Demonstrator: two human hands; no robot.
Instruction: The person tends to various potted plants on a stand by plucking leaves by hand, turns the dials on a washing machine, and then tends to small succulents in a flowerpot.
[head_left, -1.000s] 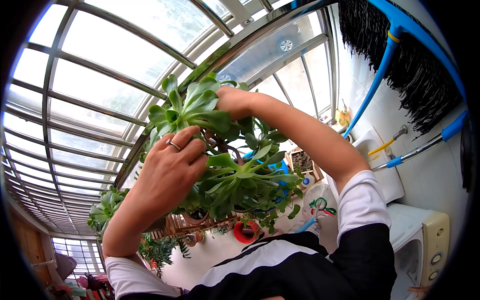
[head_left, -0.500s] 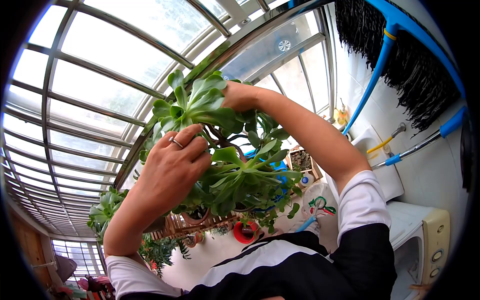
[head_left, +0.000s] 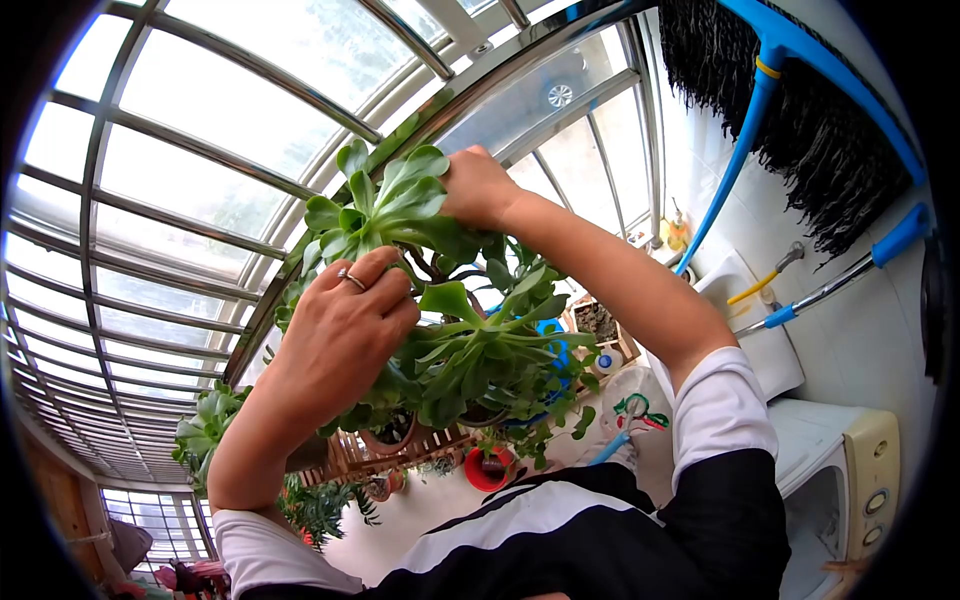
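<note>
a barred window point(head_left: 230, 95) takes up the left and the top of the view, its metal bars running close past the plants. across from it, by the pale wall, are a black mop point(head_left: 805, 140) with a blue frame and, lower down, a white appliance point(head_left: 872, 485) with a cream panel of knobs. between them a large green succulent point(head_left: 430, 385) spreads over a slatted wooden stand point(head_left: 432, 441), its leaves hiding most of the top and reaching past the edge nearest the person; its own base is hidden.

2 bare hands are at the succulent's upper rosette point(head_left: 395, 205), which sits toward the window edge of the stand. the left hand point(head_left: 345, 315) is at the rosette's near side, its grip narrow, fingers bent together against the lower leaves; whether a leaf is pinched between them cannot be told. the right hand point(head_left: 478, 190) is on the far side, touching or just beside the leaves; its fingertips are covered, so its grip cannot be told.

below the upper rosette is a lower rosette point(head_left: 482, 350). a red pot point(head_left: 487, 468) is on the floor, beyond the stand's near edge. a clay pot point(head_left: 390, 436) shows at that edge. smallest is 1 ring point(head_left: 352, 281) on the left hand.
</note>
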